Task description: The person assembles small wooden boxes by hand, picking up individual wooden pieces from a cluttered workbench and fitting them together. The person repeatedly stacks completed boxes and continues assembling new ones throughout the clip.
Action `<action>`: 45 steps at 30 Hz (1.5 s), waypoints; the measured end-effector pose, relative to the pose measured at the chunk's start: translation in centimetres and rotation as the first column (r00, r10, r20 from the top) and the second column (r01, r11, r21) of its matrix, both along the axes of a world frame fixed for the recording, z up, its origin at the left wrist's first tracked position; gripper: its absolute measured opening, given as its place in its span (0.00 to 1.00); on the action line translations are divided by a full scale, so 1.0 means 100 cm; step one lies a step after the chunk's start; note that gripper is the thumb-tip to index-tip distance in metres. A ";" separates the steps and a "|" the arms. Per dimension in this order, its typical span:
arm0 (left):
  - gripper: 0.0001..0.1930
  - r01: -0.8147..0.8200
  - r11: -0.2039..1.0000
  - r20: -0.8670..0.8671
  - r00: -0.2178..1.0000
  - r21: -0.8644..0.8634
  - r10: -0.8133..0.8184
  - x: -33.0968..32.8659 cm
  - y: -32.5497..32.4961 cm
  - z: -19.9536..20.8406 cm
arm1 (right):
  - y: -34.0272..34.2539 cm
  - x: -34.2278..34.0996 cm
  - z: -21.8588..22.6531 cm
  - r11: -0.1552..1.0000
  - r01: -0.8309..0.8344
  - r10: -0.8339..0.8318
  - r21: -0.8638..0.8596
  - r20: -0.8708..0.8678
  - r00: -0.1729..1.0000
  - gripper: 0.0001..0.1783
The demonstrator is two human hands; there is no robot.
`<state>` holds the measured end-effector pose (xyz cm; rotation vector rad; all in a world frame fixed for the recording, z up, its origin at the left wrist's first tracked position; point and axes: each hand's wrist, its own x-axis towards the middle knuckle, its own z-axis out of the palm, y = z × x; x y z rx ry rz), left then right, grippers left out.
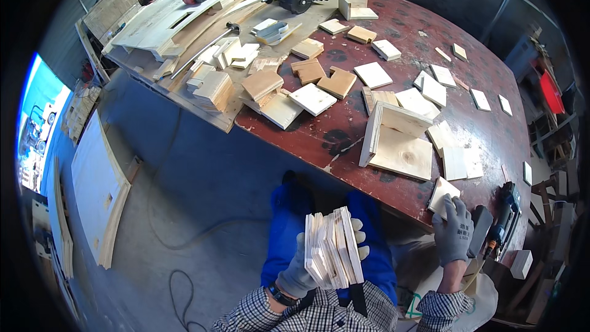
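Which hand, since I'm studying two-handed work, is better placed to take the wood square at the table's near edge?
Probably the right: the right hand has its fingers on or just over that wood square, while the left hand holds a stack of wood pieces.

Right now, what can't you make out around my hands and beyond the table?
All in the head view:
- Your left hand's palm: hidden by the stack of wood pieces.
- Part of the square wood piece: covered by your right hand's fingers.
- Vehicle in the bright doorway: too small and washed out for detail.
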<state>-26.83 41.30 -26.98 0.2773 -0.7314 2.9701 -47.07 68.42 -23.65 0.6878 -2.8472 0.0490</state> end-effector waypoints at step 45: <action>0.58 -0.152 0.979 -0.093 0.982 0.134 0.165 0.055 -0.031 -0.018 | -0.367 -0.045 0.009 0.898 -0.416 0.427 -0.143 0.058 0.902 0.43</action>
